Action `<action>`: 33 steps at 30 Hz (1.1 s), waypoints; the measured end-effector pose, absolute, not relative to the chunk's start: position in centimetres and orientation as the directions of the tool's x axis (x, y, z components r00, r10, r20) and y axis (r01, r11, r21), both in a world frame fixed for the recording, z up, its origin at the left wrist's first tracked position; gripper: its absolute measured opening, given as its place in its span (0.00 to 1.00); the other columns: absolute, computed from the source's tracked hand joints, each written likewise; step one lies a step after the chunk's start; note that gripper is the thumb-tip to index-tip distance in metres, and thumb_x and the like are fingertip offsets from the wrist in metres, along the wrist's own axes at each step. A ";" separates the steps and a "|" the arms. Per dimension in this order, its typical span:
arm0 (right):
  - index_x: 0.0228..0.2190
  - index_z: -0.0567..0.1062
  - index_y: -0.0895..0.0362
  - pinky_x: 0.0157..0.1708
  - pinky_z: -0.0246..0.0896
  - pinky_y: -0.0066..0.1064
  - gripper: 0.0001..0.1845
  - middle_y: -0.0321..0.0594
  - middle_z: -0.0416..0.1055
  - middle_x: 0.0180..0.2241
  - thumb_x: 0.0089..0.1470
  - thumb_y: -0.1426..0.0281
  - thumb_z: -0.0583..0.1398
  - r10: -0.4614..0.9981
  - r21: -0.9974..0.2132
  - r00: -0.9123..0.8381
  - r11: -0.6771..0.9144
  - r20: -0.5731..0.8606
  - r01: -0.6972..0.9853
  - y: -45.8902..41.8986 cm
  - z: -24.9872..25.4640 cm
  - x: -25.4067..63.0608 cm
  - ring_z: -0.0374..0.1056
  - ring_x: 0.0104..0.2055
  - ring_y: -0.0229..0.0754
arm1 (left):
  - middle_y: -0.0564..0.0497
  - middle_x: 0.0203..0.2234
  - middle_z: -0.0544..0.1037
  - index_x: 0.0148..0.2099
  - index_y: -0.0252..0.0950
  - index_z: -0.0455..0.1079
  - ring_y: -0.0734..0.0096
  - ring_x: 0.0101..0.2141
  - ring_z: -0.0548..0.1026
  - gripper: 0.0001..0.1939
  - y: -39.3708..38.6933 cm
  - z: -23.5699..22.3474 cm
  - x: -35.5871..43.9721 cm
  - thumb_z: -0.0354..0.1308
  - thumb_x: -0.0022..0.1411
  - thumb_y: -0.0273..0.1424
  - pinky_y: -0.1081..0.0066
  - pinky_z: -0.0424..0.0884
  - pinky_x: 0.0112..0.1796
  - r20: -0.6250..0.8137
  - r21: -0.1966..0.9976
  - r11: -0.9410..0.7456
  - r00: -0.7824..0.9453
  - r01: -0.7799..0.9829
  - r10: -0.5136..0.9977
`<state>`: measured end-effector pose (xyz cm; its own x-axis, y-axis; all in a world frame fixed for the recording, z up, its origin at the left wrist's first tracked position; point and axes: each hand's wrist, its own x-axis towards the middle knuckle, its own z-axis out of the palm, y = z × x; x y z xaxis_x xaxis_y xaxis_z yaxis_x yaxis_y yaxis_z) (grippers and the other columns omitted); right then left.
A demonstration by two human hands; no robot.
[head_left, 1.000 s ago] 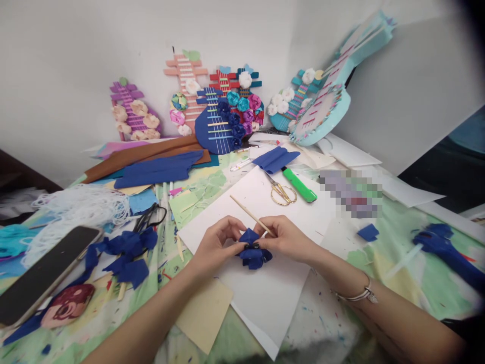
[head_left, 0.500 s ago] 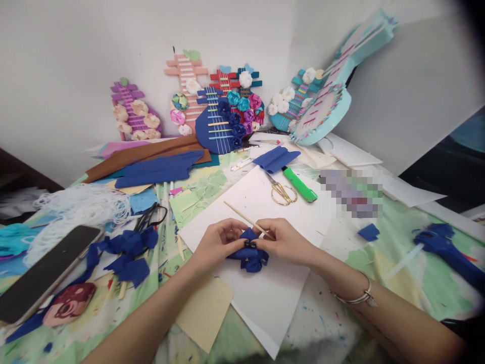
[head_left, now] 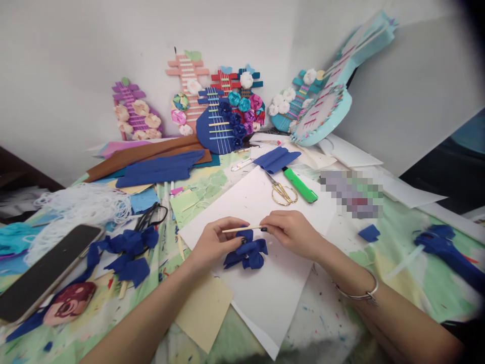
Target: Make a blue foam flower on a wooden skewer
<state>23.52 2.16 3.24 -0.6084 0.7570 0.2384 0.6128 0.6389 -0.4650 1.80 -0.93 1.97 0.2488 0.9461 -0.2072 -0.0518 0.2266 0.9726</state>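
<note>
My right hand (head_left: pixel 288 230) pinches one end of a thin wooden stick (head_left: pixel 244 229). The stick lies nearly level, its other end reaching to the fingers of my left hand (head_left: pixel 220 237). Between my left thumb and fingers is a small blue crepe paper piece (head_left: pixel 245 234), partly hidden by the stick and fingers. Just below, several more blue crepe paper pieces (head_left: pixel 252 254) lie on the white sheet (head_left: pixel 273 293); whether they touch the held piece I cannot tell.
Gold-handled scissors (head_left: pixel 284 193) and a green cutter (head_left: pixel 300 185) lie beyond my hands. At left are a phone (head_left: pixel 49 273), white yarn (head_left: pixel 79 212) and blue scraps (head_left: pixel 131 247). Decorated paper guitars (head_left: pixel 214 126) lean along the wall. A blue roll (head_left: pixel 450 253) lies at right.
The stick has swung from a steep slant to nearly level. My right hand has moved right and up, turning over and away from the blue paper. My left hand has barely shifted.
</note>
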 end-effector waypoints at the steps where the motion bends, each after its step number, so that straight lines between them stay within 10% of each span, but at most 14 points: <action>1: 0.35 0.77 0.57 0.32 0.53 0.27 0.13 0.41 0.74 0.30 0.60 0.72 0.52 0.755 -0.445 -0.607 0.646 0.249 0.620 2.2 3.2 23.5 0.68 0.33 0.38 | 0.45 0.35 0.81 0.42 0.34 0.74 0.62 0.35 0.79 0.19 -0.9 2.0 1.8 0.69 0.45 0.31 0.67 0.73 0.36 -0.207 0.973 0.226 0.251 -0.049 0.946; 33: 0.28 0.77 0.59 0.29 0.55 0.31 0.16 0.42 0.71 0.25 0.61 0.69 0.53 0.575 -0.135 -0.538 0.750 0.616 0.647 1.1 2.5 22.6 0.66 0.28 0.39 | 0.47 0.26 0.81 0.33 0.34 0.80 0.68 0.26 0.77 0.10 -1.3 2.3 2.6 0.62 0.47 0.31 0.74 0.71 0.26 -0.051 0.986 0.052 -0.012 0.160 0.999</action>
